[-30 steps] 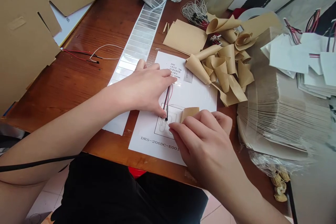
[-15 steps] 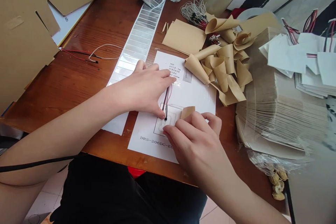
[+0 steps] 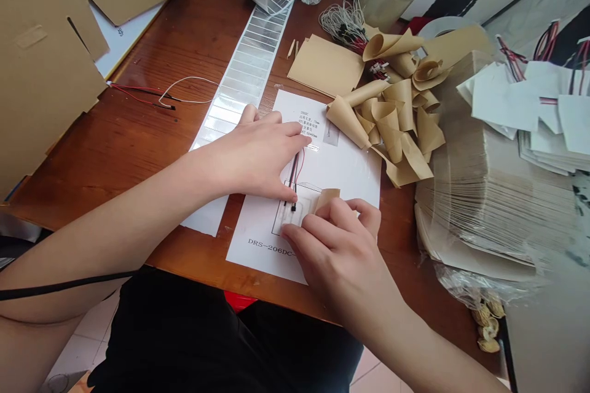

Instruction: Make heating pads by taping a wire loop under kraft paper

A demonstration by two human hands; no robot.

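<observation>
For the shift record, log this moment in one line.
left hand: spread over printed sheet, at black-tipped wires | right hand: at small brown paper piece | curled brown papers: at sheet's right edge

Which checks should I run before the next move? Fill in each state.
1. Left hand at the wires: ok, thumb near their black tip.
2. Right hand gripping the brown paper piece: cannot tell, contact hidden.
3. Drawn frame fully visible: not ok, right hand covers part.
4. Curled papers clear of the drawn frame: ok, they lie beyond it.
5. Printed sheet flat: ok where visible.
</observation>
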